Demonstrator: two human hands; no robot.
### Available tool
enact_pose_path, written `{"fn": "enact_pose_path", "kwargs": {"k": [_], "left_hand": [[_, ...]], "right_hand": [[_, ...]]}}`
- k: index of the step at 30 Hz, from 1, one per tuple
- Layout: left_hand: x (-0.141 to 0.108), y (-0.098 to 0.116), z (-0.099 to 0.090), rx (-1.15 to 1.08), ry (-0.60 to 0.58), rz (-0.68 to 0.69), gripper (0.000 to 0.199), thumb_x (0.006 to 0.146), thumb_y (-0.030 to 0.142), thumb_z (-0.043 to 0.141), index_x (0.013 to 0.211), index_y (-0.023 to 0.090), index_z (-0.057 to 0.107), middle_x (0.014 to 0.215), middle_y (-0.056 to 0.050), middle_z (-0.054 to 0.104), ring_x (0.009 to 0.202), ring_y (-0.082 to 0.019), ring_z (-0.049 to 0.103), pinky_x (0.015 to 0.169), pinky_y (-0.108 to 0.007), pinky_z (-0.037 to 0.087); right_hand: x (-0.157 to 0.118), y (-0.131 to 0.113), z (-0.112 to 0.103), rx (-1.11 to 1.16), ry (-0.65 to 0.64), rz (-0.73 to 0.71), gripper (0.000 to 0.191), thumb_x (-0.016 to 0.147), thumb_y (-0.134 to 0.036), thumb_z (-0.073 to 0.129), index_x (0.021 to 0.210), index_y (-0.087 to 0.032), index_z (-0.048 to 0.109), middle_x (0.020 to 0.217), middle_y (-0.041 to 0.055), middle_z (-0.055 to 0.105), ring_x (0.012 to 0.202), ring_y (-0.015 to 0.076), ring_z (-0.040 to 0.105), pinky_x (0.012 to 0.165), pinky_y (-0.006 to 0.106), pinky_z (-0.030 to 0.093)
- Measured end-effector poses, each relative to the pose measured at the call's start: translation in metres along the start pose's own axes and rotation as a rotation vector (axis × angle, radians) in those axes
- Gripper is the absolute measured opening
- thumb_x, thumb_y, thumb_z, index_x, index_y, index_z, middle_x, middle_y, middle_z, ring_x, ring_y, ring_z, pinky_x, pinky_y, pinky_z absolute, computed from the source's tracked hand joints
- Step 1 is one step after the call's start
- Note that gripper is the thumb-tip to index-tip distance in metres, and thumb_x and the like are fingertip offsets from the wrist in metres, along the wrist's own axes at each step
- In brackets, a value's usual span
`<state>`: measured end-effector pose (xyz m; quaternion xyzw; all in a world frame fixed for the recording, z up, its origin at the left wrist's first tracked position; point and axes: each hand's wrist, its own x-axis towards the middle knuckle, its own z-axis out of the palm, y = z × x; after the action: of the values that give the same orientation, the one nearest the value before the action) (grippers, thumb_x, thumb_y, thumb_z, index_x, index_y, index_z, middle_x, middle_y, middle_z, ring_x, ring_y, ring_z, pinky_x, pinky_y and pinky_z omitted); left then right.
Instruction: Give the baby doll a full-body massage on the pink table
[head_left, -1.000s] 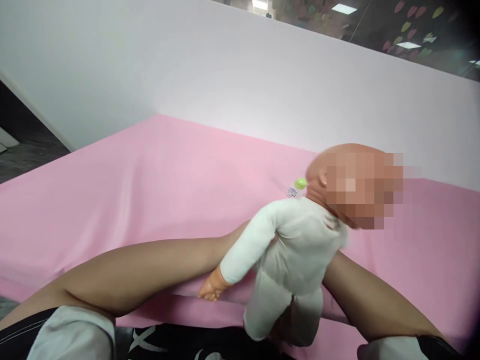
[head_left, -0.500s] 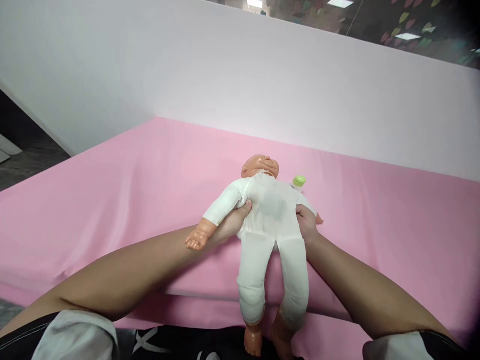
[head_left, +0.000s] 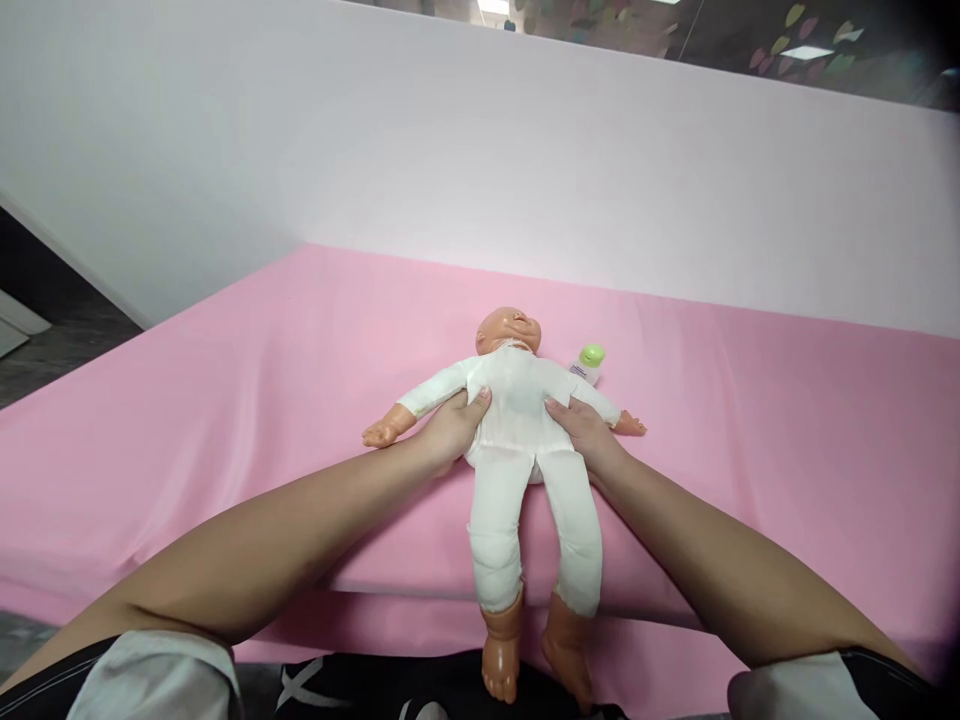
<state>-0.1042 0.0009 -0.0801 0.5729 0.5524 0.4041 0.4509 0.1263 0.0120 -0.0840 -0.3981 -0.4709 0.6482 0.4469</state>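
Observation:
A baby doll (head_left: 517, 420) with a white cloth body and plastic head, hands and feet lies face up on the pink-covered table (head_left: 300, 350). Its legs hang past the table's near edge toward me. My left hand (head_left: 456, 425) grips the doll's side under its arm, thumb on the chest. On the other side of the torso, my right hand (head_left: 589, 430) holds it the same way. The fingers of both hands are hidden beneath the doll. Beyond the doll's arm at the right, a small bottle (head_left: 589, 362) with a green cap is partly covered by that arm.
A white wall panel (head_left: 562, 170) stands along the table's far side. Above it is a dark surface with leaf-shaped decorations and ceiling lights. Dark floor (head_left: 82, 320) shows at the far left.
The doll has come down closer to the tabletop, its arms now spread lower and wider. Both hands moved with it, and the right thumb reaches further onto the chest.

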Motion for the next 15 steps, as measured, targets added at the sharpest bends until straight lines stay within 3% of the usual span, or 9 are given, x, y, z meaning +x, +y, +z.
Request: {"fn": "enact_pose_path", "kwargs": {"k": [4, 11, 15], "left_hand": [[0.001, -0.001, 0.005, -0.132, 0.008, -0.158, 0.055, 0.103, 0.075, 0.055, 0.111, 0.021, 0.062, 0.115, -0.017, 0.079, 0.107, -0.034, 0.076, 0.087, -0.044, 0.06], [0.011, 0.011, -0.025, 0.596, 0.01, -0.041, 0.062, 0.1, 0.081, 0.047, 0.077, 0.024, 0.058, 0.087, -0.014, 0.075, 0.085, -0.036, 0.072, 0.077, -0.046, 0.051], [0.017, 0.017, -0.038, 0.937, -0.086, 0.022, 0.07, 0.102, 0.08, 0.038, 0.064, 0.025, 0.059, 0.073, -0.016, 0.071, 0.079, -0.039, 0.071, 0.078, -0.049, 0.049]], "right_hand": [[0.004, 0.003, -0.004, -0.194, 0.116, -0.058, 0.054, 0.089, -0.068, 0.084, 0.114, -0.021, 0.077, 0.114, 0.0144, 0.084, 0.104, 0.0341, 0.078, 0.09, 0.047, 0.062], [0.005, -0.007, -0.014, -1.008, 0.198, -0.106, 0.049, 0.104, -0.065, 0.06, 0.083, -0.022, 0.068, 0.084, 0.0091, 0.078, 0.079, 0.0278, 0.07, 0.071, 0.039, 0.046], [-0.002, -0.015, -0.008, -1.219, 0.172, -0.171, 0.054, 0.109, -0.064, 0.052, 0.074, -0.024, 0.064, 0.077, 0.0082, 0.075, 0.076, 0.0262, 0.066, 0.068, 0.038, 0.038]]}}
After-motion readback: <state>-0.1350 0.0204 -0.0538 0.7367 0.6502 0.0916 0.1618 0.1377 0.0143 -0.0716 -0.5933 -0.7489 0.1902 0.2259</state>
